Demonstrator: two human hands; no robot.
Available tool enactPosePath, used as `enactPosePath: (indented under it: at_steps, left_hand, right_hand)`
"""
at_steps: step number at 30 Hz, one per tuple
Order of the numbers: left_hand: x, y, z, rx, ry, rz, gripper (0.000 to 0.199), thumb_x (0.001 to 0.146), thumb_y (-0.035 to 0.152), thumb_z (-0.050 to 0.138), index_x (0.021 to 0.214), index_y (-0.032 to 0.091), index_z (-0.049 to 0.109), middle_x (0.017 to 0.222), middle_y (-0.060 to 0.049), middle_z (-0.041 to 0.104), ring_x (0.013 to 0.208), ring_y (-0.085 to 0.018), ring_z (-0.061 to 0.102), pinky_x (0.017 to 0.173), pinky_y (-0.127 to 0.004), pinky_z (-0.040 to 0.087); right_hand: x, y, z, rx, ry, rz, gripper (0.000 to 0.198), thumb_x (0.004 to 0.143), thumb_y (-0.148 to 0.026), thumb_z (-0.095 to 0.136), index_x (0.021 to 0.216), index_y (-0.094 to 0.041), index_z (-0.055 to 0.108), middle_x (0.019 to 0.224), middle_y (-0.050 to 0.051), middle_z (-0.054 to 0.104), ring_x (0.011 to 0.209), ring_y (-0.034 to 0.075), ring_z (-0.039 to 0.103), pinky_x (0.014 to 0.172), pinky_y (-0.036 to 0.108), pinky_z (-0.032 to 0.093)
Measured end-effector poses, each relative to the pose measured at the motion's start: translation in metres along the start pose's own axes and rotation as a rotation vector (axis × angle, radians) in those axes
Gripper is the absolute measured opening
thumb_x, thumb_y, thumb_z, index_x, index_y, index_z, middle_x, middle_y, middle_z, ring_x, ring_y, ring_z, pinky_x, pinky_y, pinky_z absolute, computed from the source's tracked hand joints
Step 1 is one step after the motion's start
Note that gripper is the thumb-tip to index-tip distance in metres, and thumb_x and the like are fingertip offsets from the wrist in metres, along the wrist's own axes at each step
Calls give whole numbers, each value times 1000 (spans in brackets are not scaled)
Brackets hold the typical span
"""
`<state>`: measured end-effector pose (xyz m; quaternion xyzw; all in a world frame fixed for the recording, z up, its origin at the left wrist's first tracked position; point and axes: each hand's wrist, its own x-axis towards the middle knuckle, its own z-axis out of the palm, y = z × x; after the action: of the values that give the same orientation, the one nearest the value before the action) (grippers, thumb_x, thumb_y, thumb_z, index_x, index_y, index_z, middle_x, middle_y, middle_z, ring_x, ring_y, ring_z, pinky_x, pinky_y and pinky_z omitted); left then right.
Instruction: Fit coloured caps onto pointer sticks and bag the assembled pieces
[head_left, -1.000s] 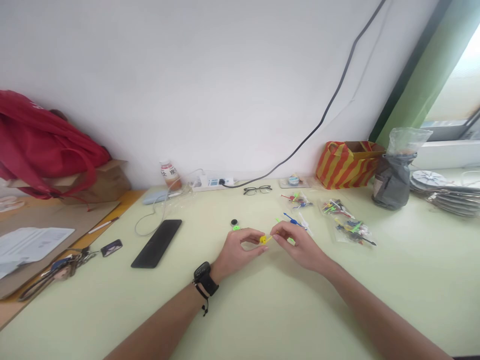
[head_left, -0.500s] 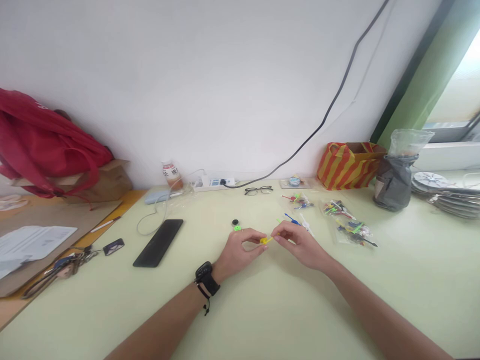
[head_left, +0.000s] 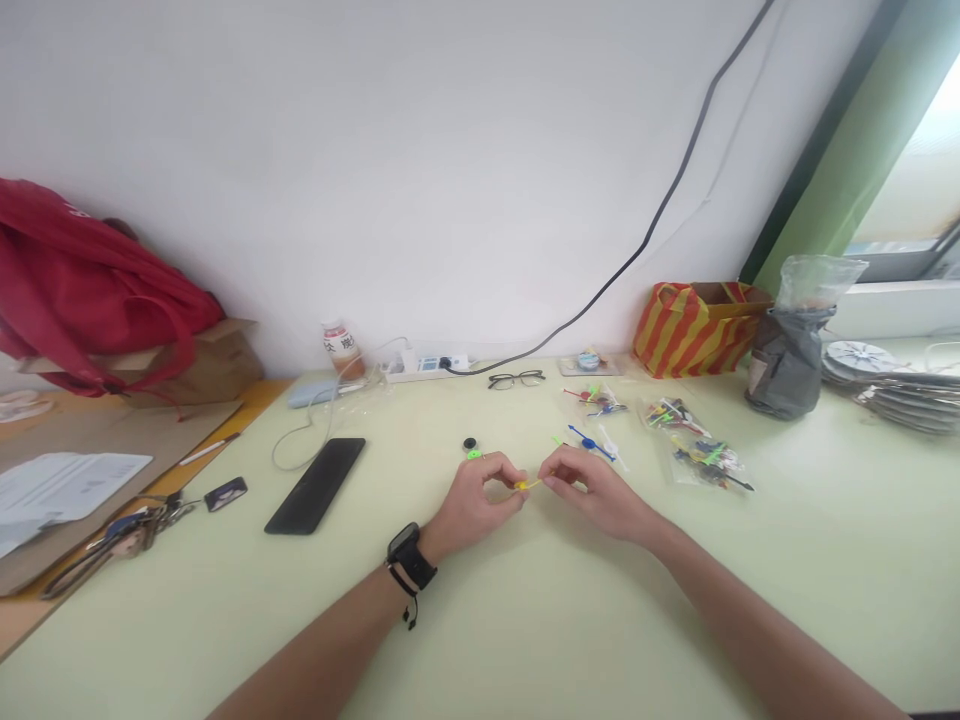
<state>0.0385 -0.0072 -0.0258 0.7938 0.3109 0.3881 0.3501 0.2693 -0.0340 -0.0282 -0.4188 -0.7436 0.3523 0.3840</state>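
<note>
Between both hands is a small yellow plastic spinner arrow (head_left: 530, 484). The thumb and index finger of my left hand (head_left: 480, 505) pinch its thicker end. My right hand (head_left: 596, 492) pinches the thin end, its fingertips hiding the tip. Just beyond my left hand lie a bright green round piece (head_left: 475, 455) and a black round piece (head_left: 470, 443). Past my right hand a blue spinner arrow (head_left: 592, 442) and a white spinner arrow (head_left: 613, 446) rest on the table, with a bit of green and red partly hidden by the fingers.
Clear bags of coloured arrows (head_left: 712, 462) lie to the right. Eyeglasses (head_left: 517, 380) and a power strip (head_left: 427, 367) sit near the wall. On the left are a black phone (head_left: 316, 486), a bottle (head_left: 343, 350) and keys (head_left: 142, 525). A striped bag (head_left: 697, 332) stands at back right.
The yellow spinner arrow has tilted and shifted slightly left with my left fingertips. Both hands keep their pinch; the things on the table are unmoved.
</note>
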Motion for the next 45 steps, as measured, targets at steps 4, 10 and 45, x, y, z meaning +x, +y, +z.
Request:
enactPosePath:
  at_steps: [4,10,45]
  left_hand:
    - [0,5,0,-221,-87,-25,12,87,27,75,94,18,70,110,-11,72,98,-22,68,86,-35,57]
    - [2,-1,3,-376,-131,-150,19,91,33,75,102,17,72,98,-8,72,92,-20,69,90,-35,56]
    - [11,-12,1,-451,338,-179,28,85,39,81,98,18,68,92,-5,73,77,-16,71,76,-32,60]
  right_hand:
    - [1,0,-3,38,36,1,18,100,-37,56,98,-23,66,93,4,65,80,18,60,72,32,50]
    - [2,0,-5,75,121,45,20,100,-42,57,107,-25,65,105,5,64,83,17,60,72,31,50]
    - [-3,18,-8,-795,118,274,20,100,-23,49,85,-21,62,98,7,66,87,22,65,68,31,41]
